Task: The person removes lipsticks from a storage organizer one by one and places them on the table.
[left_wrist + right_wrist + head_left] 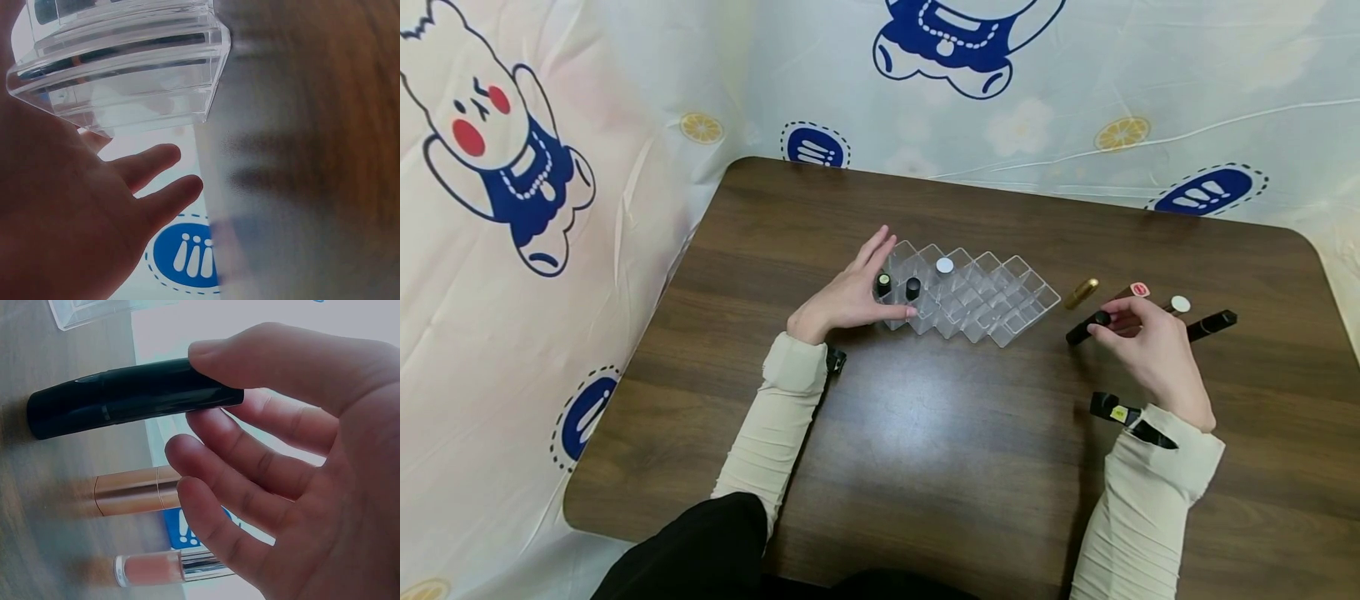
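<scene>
A clear plastic lipstick organizer (977,287) with diamond-shaped compartments stands on the table. My left hand (853,292) holds its left end, thumb along the front side and fingers at the back; the last two fingers (169,194) stretch out below it in the left wrist view. Toward the left of the organizer stand a black tube with a pale green top (883,285), a plain black tube (913,288) and a white-topped tube (944,267). Between thumb and fingertips, my right hand (1142,342) pinches one end of a black lipstick tube (125,397), tilted close over the table.
Beyond the right hand are a gold tube (1081,293), a red-topped tube (1133,291), a white-capped tube (1178,305) and a long black tube (1212,325). The brown wooden table (910,450) meets a printed curtain (1000,125) at its back and left.
</scene>
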The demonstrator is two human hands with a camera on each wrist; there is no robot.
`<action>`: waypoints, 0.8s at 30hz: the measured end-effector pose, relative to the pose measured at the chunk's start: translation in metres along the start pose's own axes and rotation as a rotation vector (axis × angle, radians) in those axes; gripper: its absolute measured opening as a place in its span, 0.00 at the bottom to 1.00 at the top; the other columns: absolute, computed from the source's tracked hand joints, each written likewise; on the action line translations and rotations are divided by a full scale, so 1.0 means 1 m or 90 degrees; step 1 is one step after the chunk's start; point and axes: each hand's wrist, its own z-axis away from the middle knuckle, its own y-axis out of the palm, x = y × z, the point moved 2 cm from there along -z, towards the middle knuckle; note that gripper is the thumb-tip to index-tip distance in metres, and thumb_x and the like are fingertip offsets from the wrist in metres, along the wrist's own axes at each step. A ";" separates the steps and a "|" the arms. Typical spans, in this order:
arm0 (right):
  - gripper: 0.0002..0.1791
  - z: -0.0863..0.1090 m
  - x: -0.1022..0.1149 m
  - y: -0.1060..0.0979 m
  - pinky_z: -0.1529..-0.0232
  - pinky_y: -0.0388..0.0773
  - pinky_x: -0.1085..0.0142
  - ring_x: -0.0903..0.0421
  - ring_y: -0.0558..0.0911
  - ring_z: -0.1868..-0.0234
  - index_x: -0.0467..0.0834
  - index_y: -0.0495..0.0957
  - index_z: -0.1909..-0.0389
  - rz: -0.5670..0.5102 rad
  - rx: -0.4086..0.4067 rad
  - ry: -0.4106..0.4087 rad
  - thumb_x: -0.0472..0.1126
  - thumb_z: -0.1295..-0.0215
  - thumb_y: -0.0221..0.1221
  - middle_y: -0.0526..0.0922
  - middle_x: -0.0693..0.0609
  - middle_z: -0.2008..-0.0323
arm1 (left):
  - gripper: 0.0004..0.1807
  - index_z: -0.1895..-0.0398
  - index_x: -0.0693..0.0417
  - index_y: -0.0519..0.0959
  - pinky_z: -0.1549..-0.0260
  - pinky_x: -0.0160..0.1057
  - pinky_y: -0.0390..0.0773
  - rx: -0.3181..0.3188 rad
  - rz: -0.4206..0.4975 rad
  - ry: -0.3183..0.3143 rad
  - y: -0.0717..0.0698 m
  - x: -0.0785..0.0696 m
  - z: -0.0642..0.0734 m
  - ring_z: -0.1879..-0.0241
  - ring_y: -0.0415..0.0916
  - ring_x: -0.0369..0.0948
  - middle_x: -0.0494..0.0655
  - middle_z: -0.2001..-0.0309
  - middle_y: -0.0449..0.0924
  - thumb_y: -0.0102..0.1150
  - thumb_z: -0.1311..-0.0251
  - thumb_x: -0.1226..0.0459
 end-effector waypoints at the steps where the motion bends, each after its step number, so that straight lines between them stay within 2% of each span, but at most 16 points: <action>1: 0.22 0.000 0.000 0.000 0.68 0.67 0.77 0.59 0.74 0.63 0.37 0.76 0.49 0.000 0.000 0.000 0.49 0.35 0.61 0.80 0.39 0.58 | 0.64 0.22 0.43 0.39 0.32 0.55 0.60 0.000 -0.001 0.001 0.000 0.000 0.000 0.23 0.43 0.45 0.26 0.23 0.23 0.65 0.55 0.33; 9: 0.22 0.000 0.001 -0.002 0.68 0.68 0.79 0.68 0.73 0.65 0.37 0.77 0.49 -0.007 -0.007 -0.011 0.50 0.36 0.62 0.81 0.40 0.58 | 0.64 0.22 0.44 0.38 0.32 0.54 0.60 0.000 -0.010 0.003 0.000 0.000 -0.001 0.23 0.43 0.45 0.28 0.23 0.22 0.65 0.55 0.34; 18: 0.24 0.002 0.002 -0.004 0.68 0.67 0.82 0.61 0.75 0.63 0.39 0.77 0.50 -0.003 -0.019 0.006 0.54 0.37 0.61 0.81 0.42 0.57 | 0.63 0.22 0.39 0.36 0.31 0.55 0.58 0.002 -0.006 0.001 0.000 0.000 0.000 0.23 0.42 0.44 0.21 0.25 0.20 0.64 0.54 0.33; 24: 0.22 0.004 0.003 -0.007 0.69 0.67 0.82 0.72 0.73 0.67 0.42 0.80 0.53 -0.008 -0.064 0.001 0.56 0.38 0.61 0.83 0.45 0.59 | 0.64 0.22 0.40 0.37 0.31 0.55 0.59 0.001 -0.001 0.003 0.000 0.000 0.000 0.23 0.42 0.44 0.21 0.25 0.21 0.64 0.54 0.33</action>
